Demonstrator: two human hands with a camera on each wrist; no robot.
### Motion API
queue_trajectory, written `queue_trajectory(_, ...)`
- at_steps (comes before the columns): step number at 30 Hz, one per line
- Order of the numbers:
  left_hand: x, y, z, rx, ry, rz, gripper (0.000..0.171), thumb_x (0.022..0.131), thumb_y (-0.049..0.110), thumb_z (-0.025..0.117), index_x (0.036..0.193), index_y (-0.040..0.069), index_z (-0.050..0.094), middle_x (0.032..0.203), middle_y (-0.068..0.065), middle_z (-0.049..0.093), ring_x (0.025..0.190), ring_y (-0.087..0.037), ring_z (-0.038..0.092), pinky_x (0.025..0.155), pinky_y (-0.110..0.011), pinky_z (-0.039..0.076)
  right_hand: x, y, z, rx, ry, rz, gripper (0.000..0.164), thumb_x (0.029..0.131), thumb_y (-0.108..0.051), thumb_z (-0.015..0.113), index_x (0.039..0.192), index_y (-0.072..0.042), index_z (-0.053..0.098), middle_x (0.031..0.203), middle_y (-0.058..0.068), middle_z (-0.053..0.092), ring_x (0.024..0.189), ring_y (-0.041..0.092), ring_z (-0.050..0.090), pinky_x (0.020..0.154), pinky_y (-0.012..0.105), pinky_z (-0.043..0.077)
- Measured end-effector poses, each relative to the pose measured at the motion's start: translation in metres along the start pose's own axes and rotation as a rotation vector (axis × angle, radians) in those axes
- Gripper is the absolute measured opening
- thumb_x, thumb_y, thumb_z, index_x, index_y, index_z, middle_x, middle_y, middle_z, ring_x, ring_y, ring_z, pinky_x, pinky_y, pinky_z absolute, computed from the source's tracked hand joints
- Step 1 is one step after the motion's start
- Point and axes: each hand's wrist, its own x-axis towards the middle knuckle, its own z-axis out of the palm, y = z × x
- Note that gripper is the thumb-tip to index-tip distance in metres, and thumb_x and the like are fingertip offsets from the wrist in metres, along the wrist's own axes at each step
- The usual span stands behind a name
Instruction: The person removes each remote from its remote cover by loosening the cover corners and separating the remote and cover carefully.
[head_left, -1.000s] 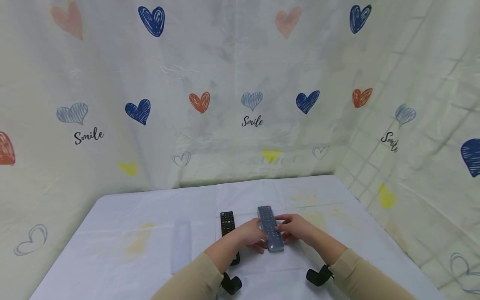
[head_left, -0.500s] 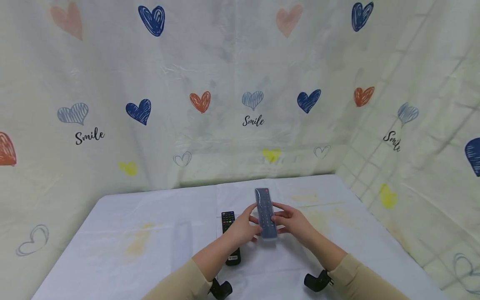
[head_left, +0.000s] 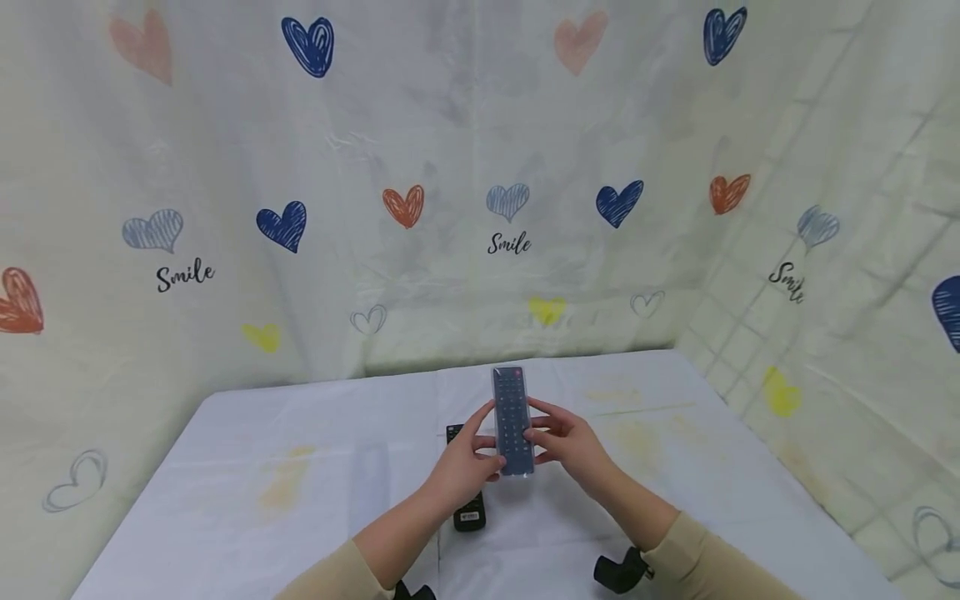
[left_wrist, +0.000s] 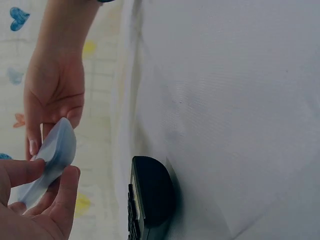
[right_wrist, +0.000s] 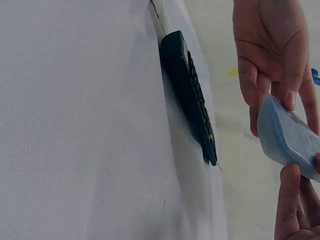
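Between both hands, lifted above the table, is a blue-grey remote control (head_left: 513,421) in a glossy clear cover, its button face toward the head camera and a red button at its top. My left hand (head_left: 460,462) grips its left edge, thumb on the front and fingers behind. On the opposite edge my right hand (head_left: 573,446) holds it with thumb and fingertips. A black remote control (head_left: 469,512) lies on the table, partly hidden behind the left hand in the head view. In the right wrist view the clear-covered remote (right_wrist: 285,132) shows its rounded lower end.
A white cloth covers the table (head_left: 300,500), with faint yellow stains. At the left lies a flat translucent strip (head_left: 369,475). Behind the table hangs a curtain (head_left: 450,308) printed with hearts. Black wrist devices (head_left: 621,572) sit at the sleeves.
Both hands have raised the blue-grey remote off the table and tilted it more upright. It has also shifted slightly left. The black remote has stayed in place.
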Motion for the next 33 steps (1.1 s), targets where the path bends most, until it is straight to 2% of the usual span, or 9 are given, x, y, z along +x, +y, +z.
queue_trajectory(5, -0.002, -0.003, -0.005, -0.074, 0.007, -0.009, 0.082, 0.091, 0.007, 0.070, 0.154, 0.038, 0.028, 0.118, -0.011, 0.064, 0.093, -0.019, 0.069, 0.074, -0.037, 0.060, 0.002, -0.009, 0.004, -0.037, -0.023, -0.011, 0.054, 0.091, -0.018, 0.073, 0.142, -0.015, 0.055, 0.118, 0.014, 0.065, 0.094, 0.024, 0.066, 0.074, 0.041, 0.060)
queue_trajectory(11, -0.007, -0.001, -0.011, -0.086, -0.001, 0.008, 0.081, 0.092, 0.006, 0.068, 0.154, 0.038, 0.028, 0.118, -0.012, 0.061, 0.097, -0.020, 0.067, 0.076, -0.039, 0.060, 0.017, -0.030, -0.003, -0.065, -0.052, -0.034, 0.044, 0.097, -0.022, 0.065, 0.139, -0.012, 0.057, 0.120, 0.014, 0.066, 0.096, 0.024, 0.067, 0.079, 0.038, 0.059)
queue_trajectory(19, -0.015, -0.002, -0.011, -0.007, -0.014, 0.030, 0.082, 0.092, 0.003, 0.068, 0.153, 0.043, 0.029, 0.117, -0.009, 0.061, 0.093, -0.016, 0.066, 0.075, -0.037, 0.060, 0.036, -0.056, -0.013, -0.082, -0.119, -0.084, 0.046, 0.098, -0.027, 0.064, 0.139, -0.009, 0.056, 0.120, 0.014, 0.066, 0.097, 0.024, 0.067, 0.081, 0.038, 0.059)
queue_trajectory(25, -0.021, -0.002, -0.013, 0.047, -0.013, 0.045, 0.079, 0.093, 0.006, 0.067, 0.151, 0.045, 0.030, 0.120, -0.009, 0.061, 0.093, -0.016, 0.065, 0.076, -0.037, 0.059, 0.037, -0.061, -0.013, -0.084, -0.144, -0.060, 0.042, 0.098, -0.025, 0.065, 0.134, -0.004, 0.061, 0.113, 0.012, 0.069, 0.091, 0.023, 0.067, 0.077, 0.040, 0.060)
queue_trajectory(33, -0.021, -0.005, -0.014, 0.112, -0.005, 0.039, 0.078, 0.094, 0.011, 0.067, 0.151, 0.048, 0.029, 0.129, -0.010, 0.057, 0.099, -0.017, 0.063, 0.079, -0.037, 0.058, 0.034, -0.063, -0.014, -0.057, -0.163, -0.056, 0.036, 0.098, -0.024, 0.064, 0.127, -0.003, 0.063, 0.110, 0.012, 0.069, 0.094, 0.026, 0.068, 0.077, 0.043, 0.060)
